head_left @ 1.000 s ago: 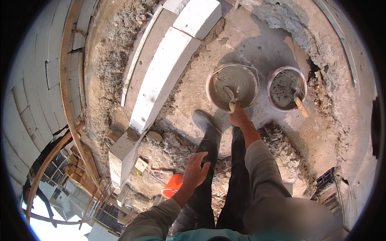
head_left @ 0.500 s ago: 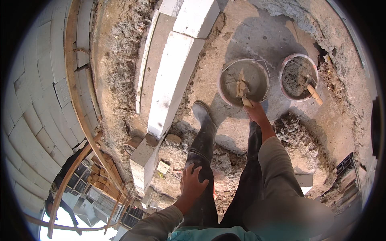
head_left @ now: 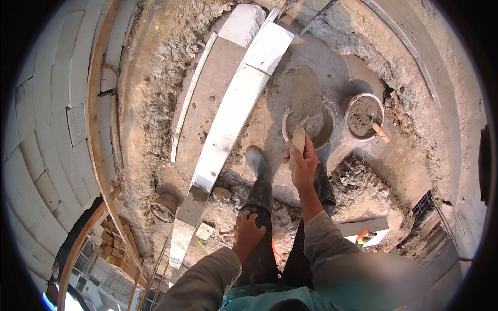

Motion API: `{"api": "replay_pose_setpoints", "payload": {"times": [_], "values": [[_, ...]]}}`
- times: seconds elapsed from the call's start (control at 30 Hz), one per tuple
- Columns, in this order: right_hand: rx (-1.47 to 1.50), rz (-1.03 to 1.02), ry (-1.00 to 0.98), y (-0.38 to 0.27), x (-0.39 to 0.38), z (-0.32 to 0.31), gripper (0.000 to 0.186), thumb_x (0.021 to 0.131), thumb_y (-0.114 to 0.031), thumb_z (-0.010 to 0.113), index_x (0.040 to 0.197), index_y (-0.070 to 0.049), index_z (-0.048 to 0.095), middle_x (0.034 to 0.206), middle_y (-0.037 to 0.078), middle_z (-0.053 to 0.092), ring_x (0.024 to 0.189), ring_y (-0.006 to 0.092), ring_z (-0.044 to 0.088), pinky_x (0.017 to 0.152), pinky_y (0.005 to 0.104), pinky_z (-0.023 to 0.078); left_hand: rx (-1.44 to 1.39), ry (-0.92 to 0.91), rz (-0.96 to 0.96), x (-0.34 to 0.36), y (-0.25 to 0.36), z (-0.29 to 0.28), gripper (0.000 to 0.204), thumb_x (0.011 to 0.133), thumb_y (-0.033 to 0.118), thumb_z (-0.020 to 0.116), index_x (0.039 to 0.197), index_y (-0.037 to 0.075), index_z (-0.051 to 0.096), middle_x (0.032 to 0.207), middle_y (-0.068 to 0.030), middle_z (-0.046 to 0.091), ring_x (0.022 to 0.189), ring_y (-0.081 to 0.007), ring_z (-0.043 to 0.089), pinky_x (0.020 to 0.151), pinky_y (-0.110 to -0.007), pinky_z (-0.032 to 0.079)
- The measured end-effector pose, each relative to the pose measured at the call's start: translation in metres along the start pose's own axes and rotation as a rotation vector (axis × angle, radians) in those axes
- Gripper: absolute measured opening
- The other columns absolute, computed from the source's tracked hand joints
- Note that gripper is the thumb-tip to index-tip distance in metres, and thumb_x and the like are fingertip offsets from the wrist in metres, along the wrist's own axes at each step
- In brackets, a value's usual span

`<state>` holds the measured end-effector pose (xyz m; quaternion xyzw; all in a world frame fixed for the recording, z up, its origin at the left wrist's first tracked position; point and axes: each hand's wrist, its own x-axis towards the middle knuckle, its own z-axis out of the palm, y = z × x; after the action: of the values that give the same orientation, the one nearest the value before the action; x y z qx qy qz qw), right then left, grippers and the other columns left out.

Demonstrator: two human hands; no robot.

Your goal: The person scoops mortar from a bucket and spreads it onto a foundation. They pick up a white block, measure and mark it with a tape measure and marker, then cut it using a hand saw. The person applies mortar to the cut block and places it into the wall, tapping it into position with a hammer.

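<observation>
My right hand (head_left: 305,167) is closed around the pale wooden handle of a trowel (head_left: 305,93). Its broad blade, coated in grey mortar, is raised over a bucket of mortar (head_left: 332,127) and hides part of that bucket. Fingers spread, my left hand (head_left: 249,230) rests on my left leg just above the boot and holds nothing. To the right of the first bucket stands a second bucket (head_left: 353,136) with grey mortar inside. A wooden-handled tool (head_left: 381,132) leans out over its rim.
A low row of white blocks (head_left: 228,124) runs along my left side. Beyond it lie a long wooden beam (head_left: 94,93) and a wall of pale blocks (head_left: 41,103). Another bucket (head_left: 164,206) lies at lower left. Rough broken concrete (head_left: 360,184) rises by my right boot.
My right hand has lifted the trowel out of the mortar, its coated blade now showing above the bucket. My left hand stays on my leg. The view has shifted.
</observation>
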<state>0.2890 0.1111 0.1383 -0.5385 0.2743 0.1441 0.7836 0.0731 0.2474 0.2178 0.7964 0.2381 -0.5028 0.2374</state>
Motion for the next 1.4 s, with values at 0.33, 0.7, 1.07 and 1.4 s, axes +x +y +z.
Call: {"api": "replay_pose_setpoints", "payload": {"times": [0.33, 0.7, 1.07, 1.4], "values": [[-0.611, -0.188, 0.140, 0.072, 0.190, 0.079, 0.049, 0.084, 0.001, 0.061, 0.132, 0.000, 0.047, 0.090, 0.011, 0.059, 0.067, 0.0185, 0.059, 0.056, 0.0332, 0.047, -0.123, 0.041, 0.036, 0.004, -0.018, 0.008, 0.057, 0.074, 0.031, 0.072, 0.125, 0.008, 0.062, 0.141, -0.0154, 0.045, 0.133, -0.0390, 0.039, 0.108, -0.055, 0.036], [-1.123, -0.360, -0.155, -0.025, 0.203, 0.006, 0.047, 0.093, -0.022, 0.062, 0.135, -0.004, 0.054, 0.118, 0.028, 0.065, 0.112, 0.0436, 0.062, 0.093, 0.0442, 0.051, -0.170, 0.036, -0.007, 0.003, -0.017, -0.003, 0.052, 0.073, 0.029, 0.073, 0.120, 0.010, 0.063, 0.139, -0.0132, 0.045, 0.135, -0.0359, 0.037, 0.106, -0.056, 0.038], [-0.888, 0.218, -0.329, -0.126, 0.236, 0.000, 0.052, 0.099, -0.040, 0.060, 0.142, -0.012, 0.055, 0.080, 0.005, 0.061, 0.052, 0.0112, 0.054, 0.045, 0.0265, 0.044, -0.155, 0.082, -0.006, 0.002, -0.003, 0.017, 0.056, 0.072, 0.031, 0.072, 0.122, 0.007, 0.064, 0.138, -0.0151, 0.044, 0.132, -0.0382, 0.038, 0.110, -0.055, 0.033], [-0.799, 0.255, -0.398, -0.086, 0.227, -0.014, 0.048, 0.102, -0.037, 0.056, 0.143, -0.012, 0.054, 0.075, 0.004, 0.058, 0.050, 0.0089, 0.048, 0.044, 0.0259, 0.042, -0.097, 0.042, -0.052, -0.004, 0.010, 0.032, 0.057, 0.074, 0.032, 0.072, 0.125, 0.010, 0.061, 0.141, -0.0128, 0.041, 0.134, -0.0370, 0.035, 0.109, -0.055, 0.034]]}}
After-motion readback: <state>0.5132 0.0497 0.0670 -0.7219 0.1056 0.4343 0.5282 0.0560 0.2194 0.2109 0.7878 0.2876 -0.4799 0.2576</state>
